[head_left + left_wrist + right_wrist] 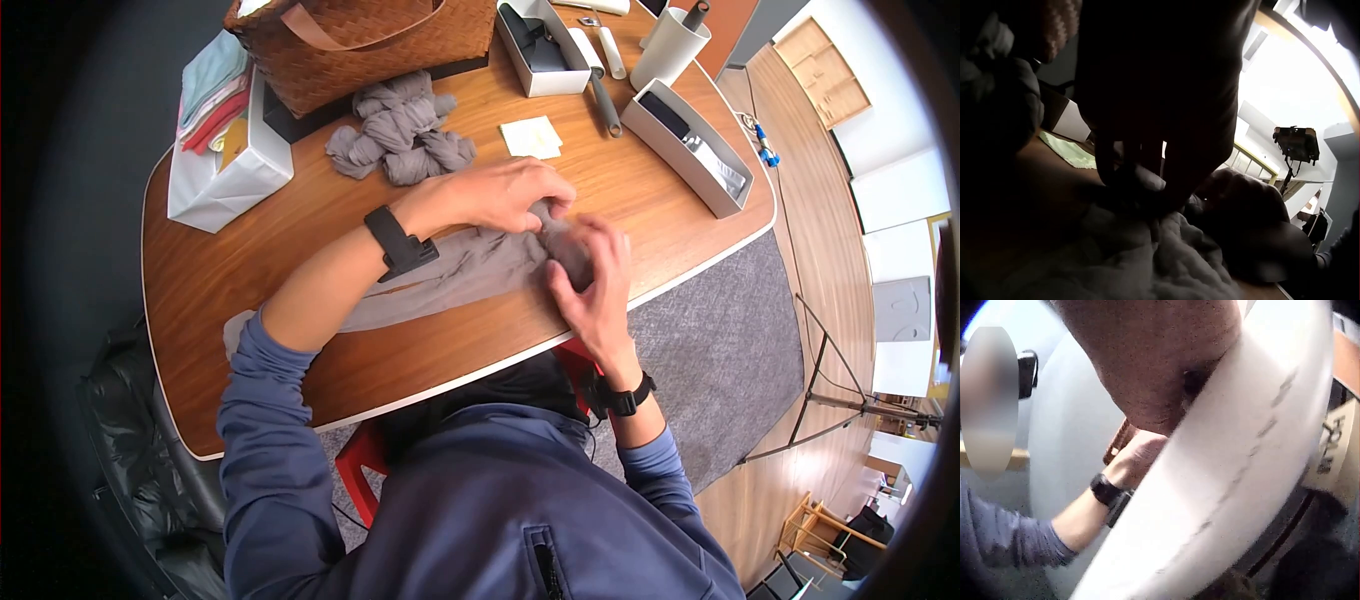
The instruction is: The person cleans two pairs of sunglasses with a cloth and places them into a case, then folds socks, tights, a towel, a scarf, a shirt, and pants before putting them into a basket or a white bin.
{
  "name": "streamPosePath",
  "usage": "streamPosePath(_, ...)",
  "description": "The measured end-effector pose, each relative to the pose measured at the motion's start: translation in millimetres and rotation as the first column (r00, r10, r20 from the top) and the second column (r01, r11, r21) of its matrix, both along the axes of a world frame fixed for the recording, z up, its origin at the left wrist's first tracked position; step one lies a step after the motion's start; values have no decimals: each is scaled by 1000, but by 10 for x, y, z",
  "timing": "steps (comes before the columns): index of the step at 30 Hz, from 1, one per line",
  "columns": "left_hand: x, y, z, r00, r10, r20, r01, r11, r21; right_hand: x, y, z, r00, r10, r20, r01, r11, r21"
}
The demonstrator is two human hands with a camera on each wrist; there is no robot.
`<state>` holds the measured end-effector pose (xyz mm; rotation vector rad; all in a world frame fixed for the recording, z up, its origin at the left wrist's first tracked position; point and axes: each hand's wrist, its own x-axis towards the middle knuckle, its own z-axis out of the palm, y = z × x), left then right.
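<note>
A long strip of thin grey cloth (450, 285) lies along the table, and its right end is bunched into a thick roll (568, 250). My left hand (505, 195) reaches over the strip and pinches the far side of the bunched end with bent fingers. My right hand (597, 290) curls round the near right side of that same roll, thumb toward me. In the left wrist view the wrinkled cloth (1122, 256) spreads below the dark fingers. The right wrist view shows my left hand (1138, 456) beyond the table edge; the cloth is hidden there.
Knotted grey cloth bundles (400, 130) lie before a woven basket (370, 50). A white bin of folded cloths (230, 180) stands left. Pale yellow paper squares (532, 138), a grey-handled tool (605, 105) and open white boxes (690, 150) sit toward the back right. The table's white edge (450, 385) runs nearest me.
</note>
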<state>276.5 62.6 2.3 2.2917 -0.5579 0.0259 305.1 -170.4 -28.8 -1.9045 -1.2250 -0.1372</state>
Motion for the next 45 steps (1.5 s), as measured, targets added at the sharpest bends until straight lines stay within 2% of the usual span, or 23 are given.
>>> streamPosePath(2, -9, 11, -4, 1000, -25, -12, 25, 1000, -3, -10, 11, -40, 974, -76, -212, 87, 995, 40)
streamPosePath(3, -13, 22, -2, 999, -34, -25, 34, 999, -19, -9, -25, -63, 978, -96, -187, 85, 994, -66)
streamPosePath(6, 3, 76, -25, 989, -49, -139, 49, 999, -5, -28, -35, -18, 996, -3, 94, 15, 992, -127)
streamPosePath(7, 9, 94, -37, 981, -46, -190, 49, 999, 10, -45, -18, 20, 996, 22, 86, -12, 993, -115)
streamPosePath(10, -47, 80, -56, 998, -67, -10, 68, 996, 63, -100, 53, 39, 974, -62, -217, 62, 998, -4)
streamPosePath(11, -81, 53, -30, 999, -5, -43, 4, 1000, -4, -76, 39, -40, 973, -70, -218, 65, 997, -32)
streamPosePath(13, -135, -1, 24, 987, 108, -120, -123, 984, -130, -51, 8, -47, 996, -45, -80, 41, 998, -53)
streamPosePath(16, -153, 102, -70, 989, 143, 28, -142, 989, -33, -66, -14, -28, 997, 23, 73, -16, 995, -100)
streamPosePath(17, -142, 118, -81, 990, 138, -1, -138, 990, -25, -70, -8, -14, 992, 52, 114, -39, 992, -117)
streamPosePath(20, -150, 131, -95, 992, 112, -52, -113, 994, -5, -131, 56, 13, 986, -5, -165, 19, 997, 79)
streamPosePath(21, -158, 136, -91, 994, 97, -42, -97, 995, 1, -142, 66, 6, 960, -56, -275, 79, 994, 73)
streamPosePath(22, -167, 128, -64, 996, 83, -31, -82, 997, 6, -139, 47, -17, 974, -56, -219, 64, 998, 30)
streamPosePath(24, -228, 61, -26, 993, 113, -42, -116, 988, -103, -110, -5, -62, 994, -46, -103, 41, 998, -55)
streamPosePath(25, -248, 32, -17, 991, 126, -48, -132, 979, -158, -91, -8, -26, 999, 6, 34, -3, 997, -77)
streamPosePath(28, -228, 88, -71, 998, 66, 10, -66, 997, 31, -165, 54, 117, 997, 27, 75, -21, 997, -71)
streamPosePath(31, -239, 118, -44, 994, 102, -30, -98, 987, 131, -154, 65, 23, 991, -25, -128, 15, 997, -76)
streamPosePath(32, -249, 117, -54, 993, 116, -17, -114, 990, 78, -154, 59, -5, 980, -45, -195, 29, 996, -81)
streamPosePath(34, -275, 112, -97, 990, 139, 5, -139, 990, -28, -174, 58, -20, 1000, -3, -28, 1, 997, -76)
streamPosePath(36, -257, 194, -120, 994, 101, -30, -102, 995, -8, -185, 74, -7, 993, 32, 116, -18, 993, -119)
streamPosePath(37, -255, 219, -109, 995, 85, -47, -85, 996, 3, -198, 72, 35, 995, 70, 72, -58, 986, -153)
streamPosePath(40, -276, 205, -80, 992, 79, -99, -83, 996, -30, -268, 170, 49, 979, -9, -206, 21, 998, 57)
streamPosePath(43, -314, 164, -52, 987, 147, -62, -151, 987, -61, -211, 113, -4, 991, 14, -133, -23, 998, -59)
streamPosePath(45, -353, 164, -168, 964, 262, 37, -257, 961, -105, -175, 74, -6, 998, 33, -49, -38, 993, -111)
